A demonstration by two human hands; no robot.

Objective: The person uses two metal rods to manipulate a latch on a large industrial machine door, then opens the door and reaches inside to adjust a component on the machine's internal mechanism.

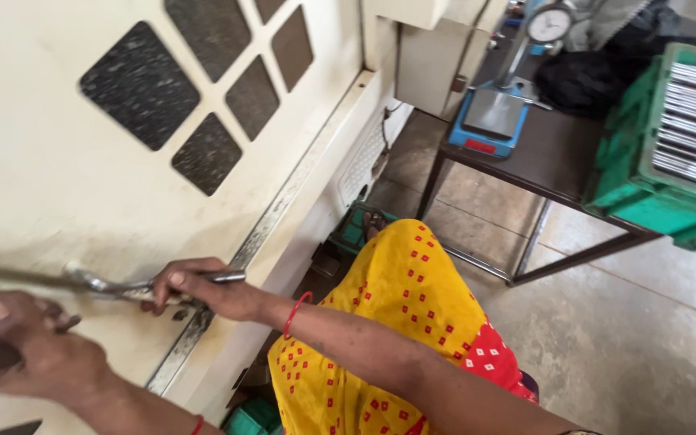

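Crate (pixel 646 169) on table (pixel 549 153), right of machine door (pixel 82 185); gauge stand (pixel 497 113) between.
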